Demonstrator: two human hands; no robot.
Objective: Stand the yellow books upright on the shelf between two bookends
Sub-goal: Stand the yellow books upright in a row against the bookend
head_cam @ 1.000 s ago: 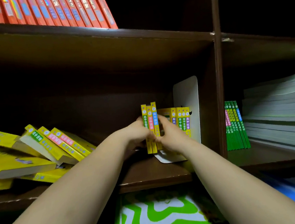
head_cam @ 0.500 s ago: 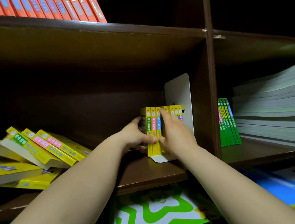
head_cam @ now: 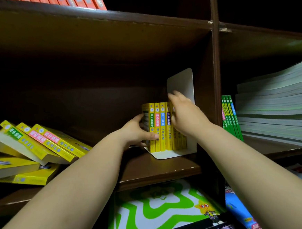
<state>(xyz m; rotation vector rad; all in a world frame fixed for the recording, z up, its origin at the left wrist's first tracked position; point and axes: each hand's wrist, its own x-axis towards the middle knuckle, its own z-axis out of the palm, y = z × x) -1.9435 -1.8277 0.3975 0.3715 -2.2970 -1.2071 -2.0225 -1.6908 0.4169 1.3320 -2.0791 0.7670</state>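
Note:
Several small yellow books (head_cam: 164, 127) stand upright in a tight row on the brown shelf (head_cam: 160, 169), against a white L-shaped bookend (head_cam: 180, 83) at the right wall of the bay. My left hand (head_cam: 133, 132) grips the left end of the row, thumb across the spines and fingers round the outer cover. My right hand (head_cam: 186, 117) is raised over the right part of the row, its blurred fingers reaching up by the bookend's edge and hiding some spines. More yellow books (head_cam: 40, 141) lean and lie in a heap at the left. Only one bookend is visible.
Thin green books (head_cam: 231, 119) and a tall stack of flat books (head_cam: 276, 108) fill the bay to the right, behind a vertical divider (head_cam: 218, 91). Red books (head_cam: 76, 1) line the shelf above. A green-and-white book (head_cam: 154, 210) lies below.
The three books I held are now pushed flush against the row at the bookend. My right hand has lifted off the spines toward the top of the row; my left hand stays at the left end.

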